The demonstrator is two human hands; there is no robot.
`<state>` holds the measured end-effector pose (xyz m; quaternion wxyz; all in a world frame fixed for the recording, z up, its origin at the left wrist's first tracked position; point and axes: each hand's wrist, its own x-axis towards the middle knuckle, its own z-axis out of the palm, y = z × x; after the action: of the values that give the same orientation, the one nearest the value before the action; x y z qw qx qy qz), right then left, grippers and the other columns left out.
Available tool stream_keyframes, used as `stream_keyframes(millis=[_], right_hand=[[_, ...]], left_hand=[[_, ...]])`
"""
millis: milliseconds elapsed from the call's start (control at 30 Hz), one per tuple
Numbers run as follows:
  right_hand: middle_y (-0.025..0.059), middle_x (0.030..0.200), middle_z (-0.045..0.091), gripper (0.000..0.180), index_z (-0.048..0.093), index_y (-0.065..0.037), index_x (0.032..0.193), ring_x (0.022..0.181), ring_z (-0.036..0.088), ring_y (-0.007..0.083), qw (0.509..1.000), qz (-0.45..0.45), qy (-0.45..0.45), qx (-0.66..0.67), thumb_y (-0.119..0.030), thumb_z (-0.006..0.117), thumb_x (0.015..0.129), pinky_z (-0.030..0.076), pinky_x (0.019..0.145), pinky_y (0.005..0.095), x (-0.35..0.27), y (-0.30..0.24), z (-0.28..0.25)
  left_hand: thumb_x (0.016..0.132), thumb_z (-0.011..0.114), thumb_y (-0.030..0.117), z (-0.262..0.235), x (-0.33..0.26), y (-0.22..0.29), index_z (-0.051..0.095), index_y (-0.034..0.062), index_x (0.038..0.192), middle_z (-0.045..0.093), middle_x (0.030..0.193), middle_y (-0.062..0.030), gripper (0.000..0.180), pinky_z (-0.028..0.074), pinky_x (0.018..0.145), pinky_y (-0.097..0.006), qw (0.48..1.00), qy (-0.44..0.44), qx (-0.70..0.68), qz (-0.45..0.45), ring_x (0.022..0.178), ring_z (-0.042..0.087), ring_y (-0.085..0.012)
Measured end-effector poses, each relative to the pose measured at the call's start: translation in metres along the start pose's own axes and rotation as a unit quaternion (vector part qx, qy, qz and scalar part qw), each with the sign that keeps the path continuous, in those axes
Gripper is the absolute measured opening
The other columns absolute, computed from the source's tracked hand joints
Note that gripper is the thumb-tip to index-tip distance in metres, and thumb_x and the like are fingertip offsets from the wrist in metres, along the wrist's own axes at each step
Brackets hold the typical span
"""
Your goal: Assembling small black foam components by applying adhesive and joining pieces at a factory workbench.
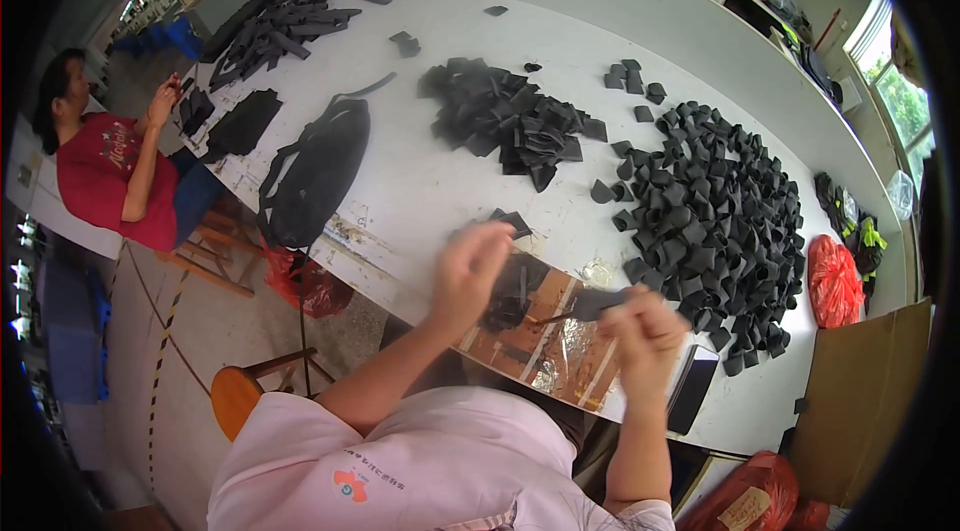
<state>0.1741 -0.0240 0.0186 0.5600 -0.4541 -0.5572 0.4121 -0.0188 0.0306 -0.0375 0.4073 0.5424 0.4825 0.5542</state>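
Note:
My right hand (648, 324) is closed on a flat black piece (597, 304) of fabric or foam, held over a brown board. A thin brown stick-like thing (556, 318) shows beside that piece; whether the hand holds it too is unclear. My left hand (472, 269) is raised over the board's left side, its fingers smeared by motion. Below it, several black pieces (508, 303) lie on the taped cardboard board (585, 371) at the table's near edge. A small black piece (514, 223) lies just beyond my left hand.
A large heap of curled black pieces (715, 221) covers the right of the white table (420, 21). Flat black pieces (510, 111) are piled mid-table. A black bag (320, 171) lies left, a phone (692, 389) right. A person in red (115, 166) sits at far left.

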Motion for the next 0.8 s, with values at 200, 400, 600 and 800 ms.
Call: stream_keyframes(millis=[200, 400, 600, 800], right_hand=[[0.0026, 0.067, 0.055, 0.033, 0.057, 0.002, 0.094, 0.057, 0.048, 0.0057, 0.97, 0.131, 0.184, 0.091, -0.029, 0.047, 0.09, 0.036, 0.049, 0.0181, 0.005, 0.029, -0.019], [0.0039, 0.062, 0.055, 0.032, 0.059, 0.001, 0.084, 0.052, 0.05, 0.0085, 0.962, 0.225, 0.12, 0.102, -0.029, 0.05, 0.089, 0.039, 0.047, 0.0189, -0.048, 0.041, 0.008], [0.0035, 0.063, 0.057, 0.027, 0.059, 0.002, 0.081, 0.052, 0.05, 0.0077, 0.949, 0.308, 0.057, 0.048, -0.023, 0.051, 0.089, 0.042, 0.05, 0.0197, -0.061, 0.035, 0.024], [0.0082, 0.064, 0.058, 0.016, 0.06, 0.003, 0.077, 0.054, 0.053, 0.0136, 0.975, 0.162, -0.018, -0.154, -0.013, 0.058, 0.082, 0.042, 0.05, 0.0281, -0.06, 0.028, 0.046]], left_hand=[[0.078, 0.06, 0.023, -0.012, 0.059, -0.078, 0.054, -0.0032, 0.1, 0.058, 0.087, -0.0182, 0.035, 0.045, 0.071, -0.036, 0.963, -0.02, 0.25, -0.095, 0.08, 0.057, -0.0275], [0.064, 0.071, 0.021, 0.017, 0.077, -0.101, 0.062, 0.0031, 0.076, 0.055, 0.082, -0.0169, 0.024, 0.044, 0.072, -0.04, 0.892, -0.1, 0.44, 0.023, 0.083, 0.052, -0.0329], [0.064, 0.066, 0.005, 0.02, 0.072, -0.098, 0.06, 0.0037, 0.068, 0.055, 0.08, -0.0127, 0.007, 0.044, 0.067, -0.037, 0.919, -0.057, 0.357, 0.156, 0.077, 0.051, -0.0295], [0.066, 0.066, -0.002, -0.004, 0.04, -0.029, 0.061, 0.0004, 0.075, 0.058, 0.079, -0.0066, 0.01, 0.041, 0.053, -0.025, 0.963, 0.041, 0.194, 0.183, 0.061, 0.052, -0.0133]])
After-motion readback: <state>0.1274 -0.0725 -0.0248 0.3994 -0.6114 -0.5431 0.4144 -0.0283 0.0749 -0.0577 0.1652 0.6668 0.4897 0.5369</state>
